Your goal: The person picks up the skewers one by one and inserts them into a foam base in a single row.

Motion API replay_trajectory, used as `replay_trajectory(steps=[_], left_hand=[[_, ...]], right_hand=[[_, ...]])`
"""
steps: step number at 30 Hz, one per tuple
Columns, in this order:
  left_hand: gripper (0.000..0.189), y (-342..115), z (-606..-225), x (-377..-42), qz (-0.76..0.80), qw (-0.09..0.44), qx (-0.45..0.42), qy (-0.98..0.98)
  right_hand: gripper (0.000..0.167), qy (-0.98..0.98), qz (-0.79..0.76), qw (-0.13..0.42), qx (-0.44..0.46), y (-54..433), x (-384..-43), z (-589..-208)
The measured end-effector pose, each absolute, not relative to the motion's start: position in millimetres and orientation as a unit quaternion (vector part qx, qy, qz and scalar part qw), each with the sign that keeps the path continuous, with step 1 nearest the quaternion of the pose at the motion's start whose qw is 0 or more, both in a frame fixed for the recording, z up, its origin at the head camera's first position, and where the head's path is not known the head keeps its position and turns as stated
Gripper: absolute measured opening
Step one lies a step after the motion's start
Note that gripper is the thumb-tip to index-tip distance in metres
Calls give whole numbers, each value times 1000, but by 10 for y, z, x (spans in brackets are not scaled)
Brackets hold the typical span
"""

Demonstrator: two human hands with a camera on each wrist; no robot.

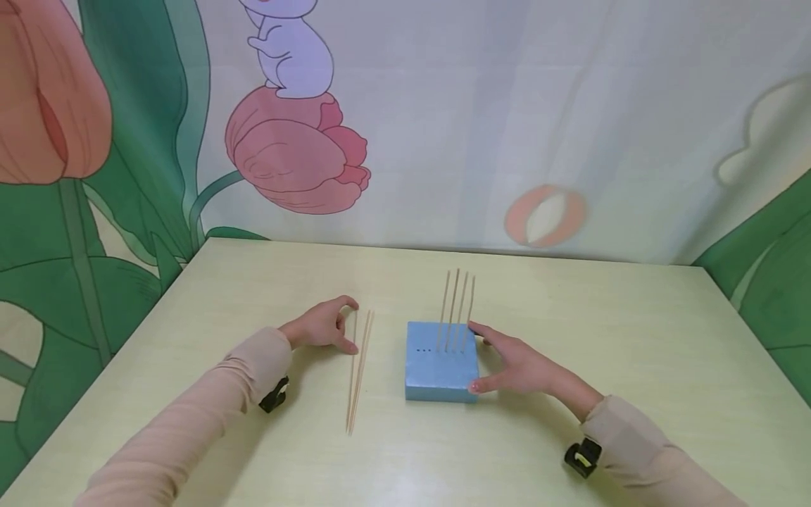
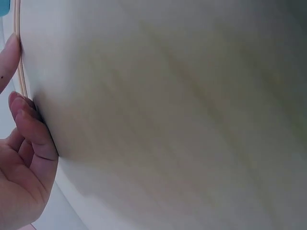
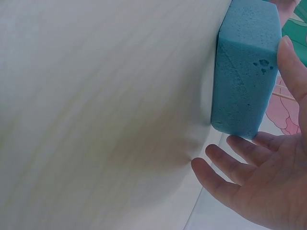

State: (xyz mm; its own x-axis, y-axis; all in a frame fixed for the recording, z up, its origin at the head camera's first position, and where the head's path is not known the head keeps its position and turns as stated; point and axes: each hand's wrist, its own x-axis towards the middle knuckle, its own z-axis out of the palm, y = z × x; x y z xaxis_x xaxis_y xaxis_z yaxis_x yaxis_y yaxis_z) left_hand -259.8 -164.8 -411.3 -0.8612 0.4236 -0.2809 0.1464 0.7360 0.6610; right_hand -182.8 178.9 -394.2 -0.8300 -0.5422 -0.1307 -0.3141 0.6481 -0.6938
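Observation:
A blue foam block point(image 1: 441, 374) lies on the table, with several thin wooden sticks point(image 1: 452, 310) upright in a row in its right half. To their left, small holes show in its top. My right hand point(image 1: 522, 362) holds the block's right side, thumb at the near corner and index finger at the far one; in the right wrist view the other fingers point(image 3: 223, 167) are spread. Left of the block lie loose wooden sticks point(image 1: 360, 373), roughly side by side. My left hand point(image 1: 322, 324) touches the leftmost loose stick, thumb and index finger apart along its upper part.
The pale wooden table point(image 1: 633, 338) reaches back to a curtain point(image 1: 443, 141) printed with tulips and a white animal. A black wrist device point(image 1: 274, 396) is on the left sleeve, and another black device point(image 1: 583, 456) is on the right.

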Motion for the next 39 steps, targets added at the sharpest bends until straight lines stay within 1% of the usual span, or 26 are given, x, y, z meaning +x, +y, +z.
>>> replay_trajectory(steps=[8,18,24,27,31,39], left_hand=[[78,-1632,-4101,-2628,347,240,144,895],[73,-1644,-4060,-2631,353,254,146,888],[79,-1676,-4051,-2610,425,256,123,860],[78,-1686,-4029,-2592,477,256,108,834],[74,-1696,-3971,-2551,523,240,99,812],[69,-1658,-3803,-2445,535,156,124,821]], right_hand=[[97,893,-342,166,-241,1805,-1828,-3940],[98,890,-347,169,-243,1789,-1812,-3940],[97,890,-351,166,-241,1783,-1793,-3935],[97,890,-351,165,-240,1778,-1790,-3937],[97,890,-349,164,-242,1772,-1796,-3938],[97,891,-345,161,-246,1781,-1806,-3931]])
